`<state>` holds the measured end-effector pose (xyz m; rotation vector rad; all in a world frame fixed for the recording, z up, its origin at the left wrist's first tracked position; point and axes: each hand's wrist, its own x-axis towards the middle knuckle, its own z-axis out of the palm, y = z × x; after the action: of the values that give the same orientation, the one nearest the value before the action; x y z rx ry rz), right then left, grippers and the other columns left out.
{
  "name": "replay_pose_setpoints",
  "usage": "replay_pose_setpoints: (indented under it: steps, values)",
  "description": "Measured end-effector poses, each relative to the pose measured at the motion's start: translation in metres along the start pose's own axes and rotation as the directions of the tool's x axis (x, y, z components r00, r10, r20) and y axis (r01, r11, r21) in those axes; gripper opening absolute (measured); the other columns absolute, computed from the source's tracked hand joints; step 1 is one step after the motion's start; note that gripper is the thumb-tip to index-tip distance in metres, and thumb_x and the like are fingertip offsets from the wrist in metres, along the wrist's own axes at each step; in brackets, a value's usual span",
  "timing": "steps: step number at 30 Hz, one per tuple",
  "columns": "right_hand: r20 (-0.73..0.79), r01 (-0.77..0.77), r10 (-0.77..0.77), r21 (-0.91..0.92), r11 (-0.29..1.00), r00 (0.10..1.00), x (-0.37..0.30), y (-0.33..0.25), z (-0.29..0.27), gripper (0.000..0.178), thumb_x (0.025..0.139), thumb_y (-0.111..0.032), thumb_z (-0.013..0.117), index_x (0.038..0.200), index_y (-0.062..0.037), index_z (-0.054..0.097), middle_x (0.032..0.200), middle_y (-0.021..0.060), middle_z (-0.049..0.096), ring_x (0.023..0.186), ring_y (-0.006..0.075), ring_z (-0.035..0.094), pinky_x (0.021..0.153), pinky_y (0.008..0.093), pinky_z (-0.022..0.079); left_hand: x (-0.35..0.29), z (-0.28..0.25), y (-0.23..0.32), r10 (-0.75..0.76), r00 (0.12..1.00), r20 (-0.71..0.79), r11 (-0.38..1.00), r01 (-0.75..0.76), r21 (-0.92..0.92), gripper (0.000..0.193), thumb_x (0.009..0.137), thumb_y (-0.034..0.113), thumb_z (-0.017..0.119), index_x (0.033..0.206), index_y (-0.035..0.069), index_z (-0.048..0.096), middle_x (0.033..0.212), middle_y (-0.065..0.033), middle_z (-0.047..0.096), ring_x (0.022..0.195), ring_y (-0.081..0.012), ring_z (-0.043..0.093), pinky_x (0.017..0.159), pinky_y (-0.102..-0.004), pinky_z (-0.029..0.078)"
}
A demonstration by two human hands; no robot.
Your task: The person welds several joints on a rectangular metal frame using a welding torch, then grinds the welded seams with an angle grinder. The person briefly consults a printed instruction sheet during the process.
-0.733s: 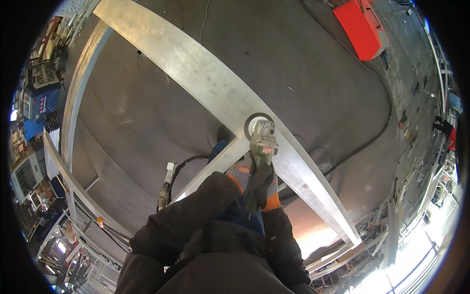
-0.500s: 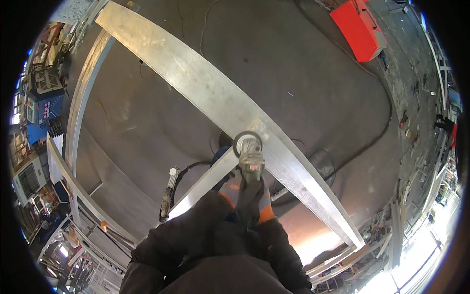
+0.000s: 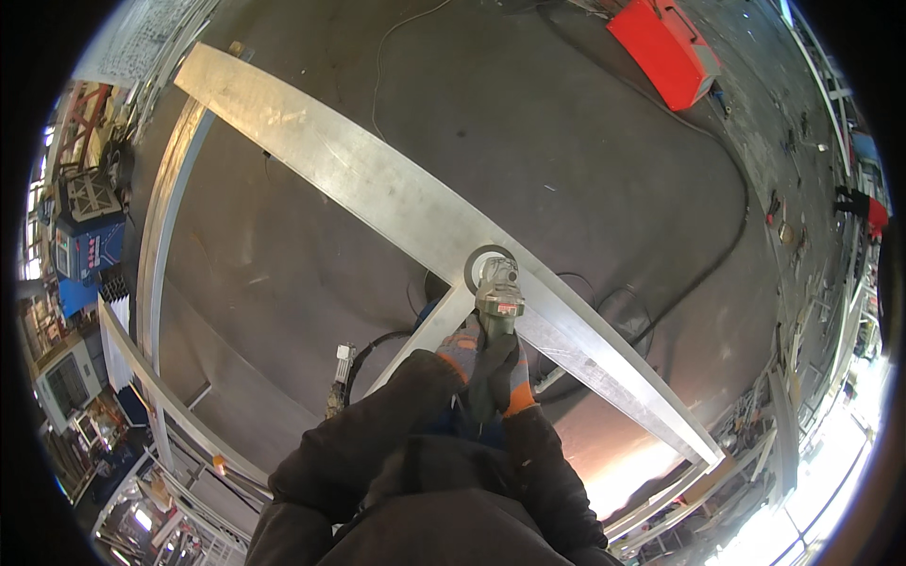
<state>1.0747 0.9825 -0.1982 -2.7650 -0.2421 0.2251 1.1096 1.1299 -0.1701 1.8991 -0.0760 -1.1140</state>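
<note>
One broad silvery beam (image 3: 377, 184) slants from upper left to lower right, its far edge bowed in this view; a narrow bar (image 3: 429, 330) meets its near edge around the middle, and a side rail (image 3: 156, 245) runs down from its upper-left end; past the far edge, grey floor (image 3: 566, 141) spreads toward a red box (image 3: 661, 52), with a thick dark cable (image 3: 747, 189) curving down the right side; a hose fitting (image 3: 342, 363) with a pale end sits just left of the narrow bar, between bar and rail. The red box has a dark handle, and its inside cannot be seen; a blue machine (image 3: 90, 245) stands outside the side rail, its inside also hidden. The left hand (image 3: 460, 354) and the right hand (image 3: 521, 374), both in grey and orange gloves, are closed side by side around an angle grinder (image 3: 500, 292), fingers mostly hidden; its head points away from the body, just beyond the hands, with the round disc (image 3: 475, 269) over the joint of beam and bar; whether the disc touches metal I cannot tell.
</note>
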Motion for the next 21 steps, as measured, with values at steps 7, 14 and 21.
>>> replay_pose_setpoints:
  steps: [7, 14, 21]
  values:
    - [0.228, -0.285, 0.171, 0.794, 0.537, 0.958, -0.010, -0.031, -0.010, 0.052, 0.091, -0.030, 0.071, 0.127, 0.0033, 0.053, 0.106, 0.0182, 0.069, 0.096, 0.0277, 0.068, 0.084, 0.0352, 0.054, -0.022, 0.041, -0.059, 0.163, 0.958, -0.237, 0.726, -0.279, -0.628, 0.039, 0.105, 0.026, 0.053, 0.139, 0.007, 0.052, 0.130, -0.0128, 0.060, 0.116, -0.0211, 0.060, 0.096, -0.0336, 0.052]
    - [0.315, -0.407, 0.359, 0.887, 0.218, 0.879, 0.001, -0.072, -0.136, 0.058, 0.085, -0.025, 0.077, 0.133, -0.0018, 0.054, 0.114, 0.0119, 0.069, 0.106, 0.0215, 0.066, 0.096, 0.0369, 0.052, -0.084, -0.025, 0.038, 0.227, 0.944, -0.238, 0.760, -0.324, -0.564, 0.055, 0.105, 0.044, 0.053, 0.145, 0.006, 0.047, 0.128, -0.0055, 0.059, 0.109, -0.0144, 0.060, 0.089, -0.0293, 0.053]
    - [0.221, -0.122, 0.687, 0.974, -0.190, 0.693, -0.055, -0.052, -0.266, 0.057, 0.083, -0.023, 0.075, 0.132, -0.0033, 0.054, 0.099, 0.0082, 0.063, 0.085, 0.0195, 0.065, 0.075, 0.0364, 0.054, -0.120, 0.013, 0.149, 0.434, 0.879, 0.200, 0.839, -0.312, -0.446, 0.041, 0.104, 0.034, 0.054, 0.129, 0.002, 0.057, 0.119, -0.0102, 0.064, 0.104, -0.0174, 0.063, 0.082, -0.0348, 0.054]
